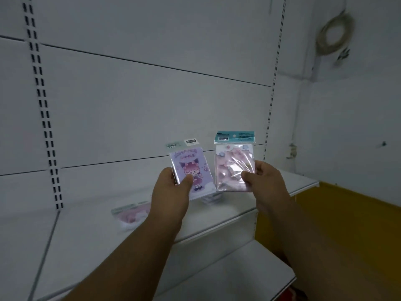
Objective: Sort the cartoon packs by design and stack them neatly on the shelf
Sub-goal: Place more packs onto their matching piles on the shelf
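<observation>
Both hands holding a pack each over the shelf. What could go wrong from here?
1. Glare on the pink pack in the right hand hides its design, so it could be mis-sorted.
2. The left hand pinches the purple pack by one edge only; the glossy wrap might slip.
3. The packs on the shelf, a pink one and a pile, look loosely laid, so stacks may lean.

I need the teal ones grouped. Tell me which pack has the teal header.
The pink pack held up in the right hand. The purple pack in the left hand has a pale header.
</observation>
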{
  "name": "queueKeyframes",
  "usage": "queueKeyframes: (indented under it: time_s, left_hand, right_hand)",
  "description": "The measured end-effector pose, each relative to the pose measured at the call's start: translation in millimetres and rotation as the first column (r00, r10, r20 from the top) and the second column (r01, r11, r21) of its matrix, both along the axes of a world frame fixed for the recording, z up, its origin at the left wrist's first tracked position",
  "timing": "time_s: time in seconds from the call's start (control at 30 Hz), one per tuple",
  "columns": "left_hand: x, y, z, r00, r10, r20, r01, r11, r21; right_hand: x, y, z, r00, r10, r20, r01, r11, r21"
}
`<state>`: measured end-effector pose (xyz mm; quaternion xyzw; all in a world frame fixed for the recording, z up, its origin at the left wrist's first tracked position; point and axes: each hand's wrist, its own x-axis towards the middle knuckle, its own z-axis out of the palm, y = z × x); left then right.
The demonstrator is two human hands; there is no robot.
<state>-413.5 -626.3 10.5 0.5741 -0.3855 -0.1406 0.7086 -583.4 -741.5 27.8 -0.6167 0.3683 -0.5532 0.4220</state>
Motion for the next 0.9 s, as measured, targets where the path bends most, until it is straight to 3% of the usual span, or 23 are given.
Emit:
queueKeyframes:
  time_s: [0.23, 0.33, 0.5, 0.6, 0.7, 0.83, 0.9]
  left_hand:
    - [16.6, -97.9, 2.3, 0.998, 0.068, 0.011, -0.068, 0.972, 0.224]
    - [15.0, -125.0, -8.9, 0.985, 0.131, 0.117, -0.163, 0.928, 0.336]
    - [16.7, -151.4, -21.0, 0.954, 0.255, 0.157, -0.299, 0.832, 0.467]
    - [17.9, -154.4, -25.1, 0.907, 0.325, 0.267, -0.42, 0.721, 0.551]
    - [13.1, -158.1, -25.6, 0.847, 0.312, 0.431, -0.531, 0.553, 0.642]
    - [0.3, -162.8, -16.6, 0.742, 0.293, 0.603, -0.67, 0.353, 0.653]
    - [-7.2, -168.9, -9.8, 0.664, 0.325, 0.673, -0.745, 0.37, 0.556]
  right_hand:
    - [-8.6, -90.5, 9.9, 0.998, 0.046, -0.031, -0.045, 0.998, 0.036]
    - [-0.1, -118.6, 6.7, 0.99, 0.12, -0.075, -0.118, 0.992, 0.038]
    - [22.5, -163.1, 0.7, 0.941, 0.322, -0.1, -0.318, 0.947, 0.053]
    - [29.8, -181.5, -0.6, 0.89, 0.453, -0.048, -0.448, 0.89, 0.089]
    - [30.7, -200.1, -0.6, 0.835, 0.548, -0.056, -0.543, 0.836, 0.083]
    - [25.9, -219.6, -1.5, 0.774, 0.631, -0.055, -0.628, 0.775, 0.066]
    - [22.6, -226.4, -3.3, 0.749, 0.661, -0.045, -0.657, 0.75, 0.081]
